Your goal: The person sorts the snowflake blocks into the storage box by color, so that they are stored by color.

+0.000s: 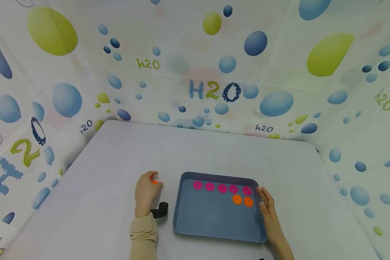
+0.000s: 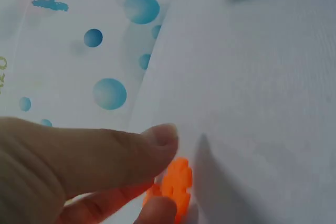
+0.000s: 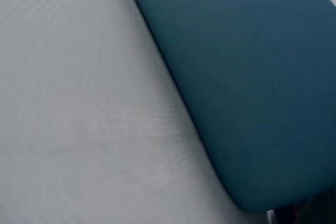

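My left hand (image 1: 146, 191) is at the left of the tray, its thumb and fingers closed around an orange notched disc (image 2: 177, 184). More orange shows behind the fingers in the left wrist view, partly hidden by them. To the right, my right hand (image 1: 270, 216) rests at the right rim of a blue-grey tray (image 1: 211, 222), fingers fairly straight along the edge. Inside the tray, several magenta discs (image 1: 222, 188) form a row along the far side. Two orange notched discs (image 1: 237, 199) sit below that row's right end.
A white cloth (image 1: 117, 151) covers the table. Walls of printed fabric (image 1: 169, 86) with blue and green drops enclose the back and both sides. At my left wrist is a black camera mount (image 1: 160, 210). The right wrist view shows the tray's outer side (image 3: 247, 87).
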Available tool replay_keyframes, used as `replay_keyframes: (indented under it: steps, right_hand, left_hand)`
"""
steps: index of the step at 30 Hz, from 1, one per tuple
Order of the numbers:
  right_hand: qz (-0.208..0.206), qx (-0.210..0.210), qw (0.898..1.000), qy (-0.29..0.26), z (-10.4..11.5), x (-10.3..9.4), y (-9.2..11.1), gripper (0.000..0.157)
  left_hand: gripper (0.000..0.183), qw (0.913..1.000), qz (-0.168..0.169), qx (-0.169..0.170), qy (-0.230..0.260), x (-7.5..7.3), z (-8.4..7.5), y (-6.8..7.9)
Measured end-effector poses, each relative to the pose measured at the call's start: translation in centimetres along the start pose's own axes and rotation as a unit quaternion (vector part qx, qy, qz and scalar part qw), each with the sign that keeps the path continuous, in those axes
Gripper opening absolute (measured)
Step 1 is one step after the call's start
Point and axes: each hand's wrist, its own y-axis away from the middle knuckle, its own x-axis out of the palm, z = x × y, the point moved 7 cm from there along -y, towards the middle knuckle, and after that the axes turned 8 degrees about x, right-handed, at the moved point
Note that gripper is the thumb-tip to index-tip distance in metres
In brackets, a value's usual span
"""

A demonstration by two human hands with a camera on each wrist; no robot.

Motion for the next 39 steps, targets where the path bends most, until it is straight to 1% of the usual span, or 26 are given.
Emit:
replay_keyframes:
  steps: [5,10,14,19,27,31,36,39]
  right_hand:
    - [0.000,-0.012,1.000,-0.004,0.3,-0.1,-0.1,0.049]
    - [-0.001,-0.015,1.000,-0.006,0.2,-0.2,-0.1,0.049]
    - [-0.001,-0.007,1.000,0.000,0.0,-0.3,0.0,0.049]
    - [-0.005,0.014,1.000,0.009,-0.5,-0.6,0.0,0.050]
    - [0.002,-0.002,1.000,0.003,-0.1,-0.5,0.1,0.050]
    - [0.002,-0.006,1.000,-0.001,0.1,-0.4,0.0,0.050]
    - [0.003,-0.016,1.000,-0.009,0.3,-0.2,0.0,0.050]
    - [0.003,-0.020,1.000,-0.012,0.4,-0.2,0.0,0.049]
  left_hand:
    - [0.043,0.9992,0.025,0.010,-0.031,-0.2,0.4,-0.1]
    - [0.036,0.9975,0.042,0.021,-0.053,-0.5,0.2,0.0]
    - [0.031,0.9963,0.044,0.022,-0.071,-0.5,0.2,-0.1]
    - [0.028,0.9960,0.037,0.026,-0.076,-0.4,-0.1,-0.3]
    - [0.025,0.9962,0.027,0.004,-0.083,-1.0,-0.4,0.0]
    - [0.019,0.9960,0.032,-0.002,-0.083,-1.1,-0.4,0.4]
    - [0.017,0.9955,0.037,-0.023,-0.084,-1.3,0.0,0.8]
    - [0.015,0.9949,0.041,-0.030,-0.087,-1.4,-0.1,0.8]
